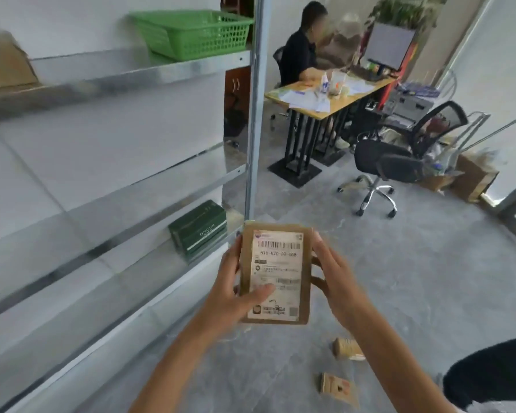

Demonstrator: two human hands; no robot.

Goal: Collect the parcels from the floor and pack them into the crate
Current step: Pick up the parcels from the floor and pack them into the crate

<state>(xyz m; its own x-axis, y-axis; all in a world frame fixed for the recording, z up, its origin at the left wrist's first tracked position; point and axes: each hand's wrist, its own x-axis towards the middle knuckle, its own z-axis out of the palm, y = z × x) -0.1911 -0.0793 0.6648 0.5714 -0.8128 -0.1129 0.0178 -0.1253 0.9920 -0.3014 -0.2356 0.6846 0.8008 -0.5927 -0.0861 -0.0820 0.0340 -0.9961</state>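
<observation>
Holding a brown parcel (pixel 276 272) at lower centre of the frame, the left hand (pixel 236 290) pinches it, thumb on the label, while the right hand (pixel 334 281) grips its right edge. Lower right, a small parcel (pixel 347 348) and a flat parcel (pixel 337 389) lie on the floor (pixel 429 278). Upper left, a green crate (pixel 197 37) sits on a shelf (pixel 131 76).

A: We see a brown parcel (pixel 276 274) with a white label (pixel 280 259) — black barcode stripes across it.
B: We also see a green basket (pixel 191 34), lattice-patterned, and a dark green box (pixel 198 231) with pale lettering.
A: We note the mottled grey floor (pixel 414 278) and the black chair (pixel 399 158).
B: And the desk (pixel 334 110) — tan top, black legs.
</observation>
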